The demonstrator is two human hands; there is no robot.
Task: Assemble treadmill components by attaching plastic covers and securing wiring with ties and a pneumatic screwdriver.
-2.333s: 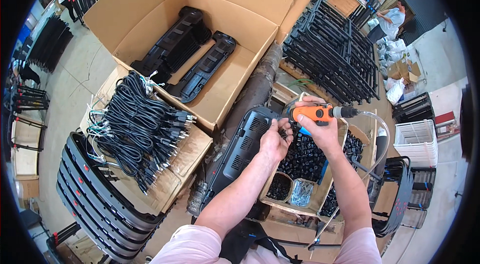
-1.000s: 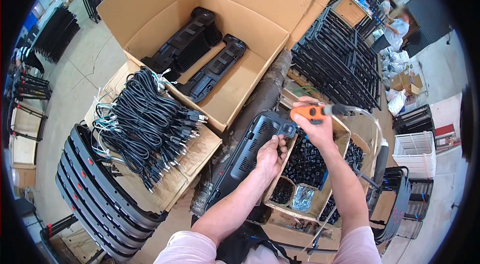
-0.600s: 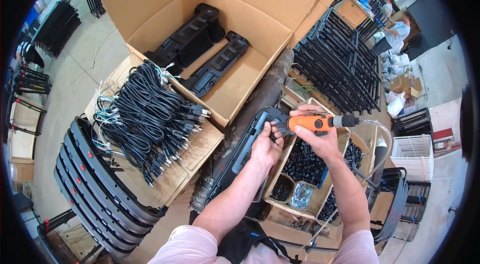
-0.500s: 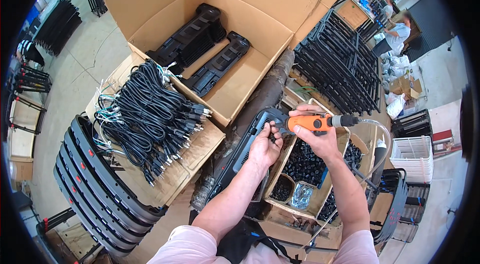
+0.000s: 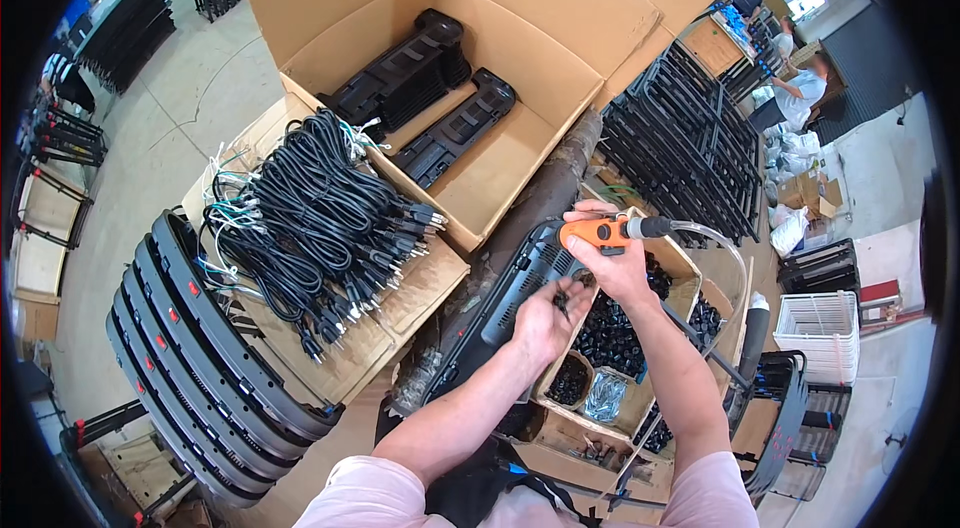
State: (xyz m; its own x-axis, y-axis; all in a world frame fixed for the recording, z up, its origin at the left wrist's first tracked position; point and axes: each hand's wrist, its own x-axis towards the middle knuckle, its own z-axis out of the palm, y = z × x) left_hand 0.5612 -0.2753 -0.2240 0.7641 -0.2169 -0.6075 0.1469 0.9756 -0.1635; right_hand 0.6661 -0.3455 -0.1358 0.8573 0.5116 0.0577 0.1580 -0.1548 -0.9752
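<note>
My right hand [image 5: 612, 253] is wrapped round an orange air screwdriver [image 5: 592, 232] with a clear hose at its back end. The tool's front points at the far end of a long black and grey plastic housing [image 5: 515, 303], which lies slantwise in front of me; its tip is hidden by the hand. My left hand [image 5: 543, 326] is palm up beside the housing, fingers curled round several small dark parts [image 5: 561, 304], too small to name. Just to its right stands a divided parts tray [image 5: 550, 375] with small black plastic pieces [image 5: 612, 333] and a clear bag [image 5: 604, 396].
A big open carton [image 5: 560, 143] at the back holds black plastic housings [image 5: 460, 133]. Bundled black cables [image 5: 310, 218] lie on cardboard to the left, above stacked curved grey panels [image 5: 190, 358]. Black metal frames [image 5: 685, 143] and white baskets [image 5: 818, 318] stand right. People [image 5: 800, 93] work farther off.
My left hand has drawn back from the housing's far end towards the tray, its palm turned up more. The screwdriver has shifted left and slightly up over the housing. The whole view has shifted a little.
</note>
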